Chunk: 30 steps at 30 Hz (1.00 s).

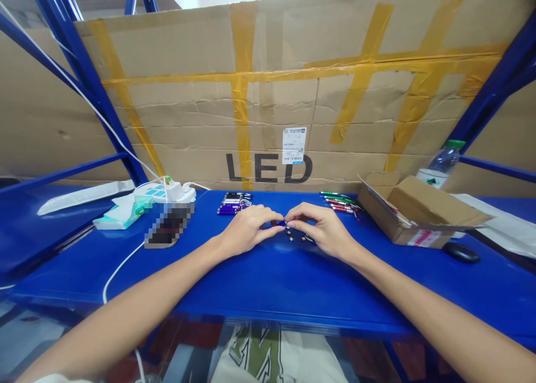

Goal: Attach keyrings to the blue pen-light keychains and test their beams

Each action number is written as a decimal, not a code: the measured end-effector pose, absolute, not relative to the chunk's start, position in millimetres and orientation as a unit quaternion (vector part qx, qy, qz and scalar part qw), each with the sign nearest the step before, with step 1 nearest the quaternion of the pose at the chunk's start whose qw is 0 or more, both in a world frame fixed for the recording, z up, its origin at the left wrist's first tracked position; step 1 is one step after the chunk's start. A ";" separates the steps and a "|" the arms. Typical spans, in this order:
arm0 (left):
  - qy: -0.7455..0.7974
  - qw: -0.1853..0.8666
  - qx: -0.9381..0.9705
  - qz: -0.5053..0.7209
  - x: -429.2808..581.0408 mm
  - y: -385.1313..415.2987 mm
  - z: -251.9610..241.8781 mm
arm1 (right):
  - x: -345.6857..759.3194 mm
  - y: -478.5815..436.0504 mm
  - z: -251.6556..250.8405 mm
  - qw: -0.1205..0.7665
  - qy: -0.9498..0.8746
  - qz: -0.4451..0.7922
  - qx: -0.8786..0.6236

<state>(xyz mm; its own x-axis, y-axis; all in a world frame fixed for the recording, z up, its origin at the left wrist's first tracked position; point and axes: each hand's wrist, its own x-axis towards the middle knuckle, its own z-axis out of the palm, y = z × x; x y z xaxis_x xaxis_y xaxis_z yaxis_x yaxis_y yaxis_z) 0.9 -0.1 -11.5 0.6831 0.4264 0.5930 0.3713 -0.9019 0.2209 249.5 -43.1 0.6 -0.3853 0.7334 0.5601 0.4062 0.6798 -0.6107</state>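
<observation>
My left hand and my right hand meet over the blue table, fingertips almost touching. Thumb and forefinger are pinched together on each; what lies between them is too small to make out. Just below the fingertips are several tiny silver round pieces, some partly under my right hand. To the left of my left hand lies a row of slim metal pen-like sticks in purple, white and black, with small straps. Behind my right hand, similar green and red sticks are spread side by side.
An open cardboard box stands at the right, with a black mouse and a plastic bottle near it. At left are a phone-like object, a tissue pack and a white power strip with cable. A large cardboard sheet closes the back.
</observation>
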 end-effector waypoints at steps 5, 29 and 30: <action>0.235 0.082 0.906 0.343 2.6 1.3 -14.2 | 251.7 -47.8 6.4 0.411 -0.856 0.092 -0.301; 0.224 0.046 0.887 0.401 2.1 4.8 -12.8 | 267.0 -30.9 -11.8 0.171 -0.909 0.072 -0.374; 0.225 0.051 0.888 0.397 2.4 4.8 -13.2 | 267.2 -30.8 -11.4 0.165 -0.909 0.072 -0.375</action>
<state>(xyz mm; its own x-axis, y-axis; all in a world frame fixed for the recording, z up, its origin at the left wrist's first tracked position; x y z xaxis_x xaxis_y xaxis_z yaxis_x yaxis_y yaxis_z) 2.4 4.8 -13.2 0.5828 0.4407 0.6828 0.3595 -0.8933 0.2697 267.2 -30.8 -11.4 -0.6644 0.7055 0.2466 0.6582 0.7086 -0.2543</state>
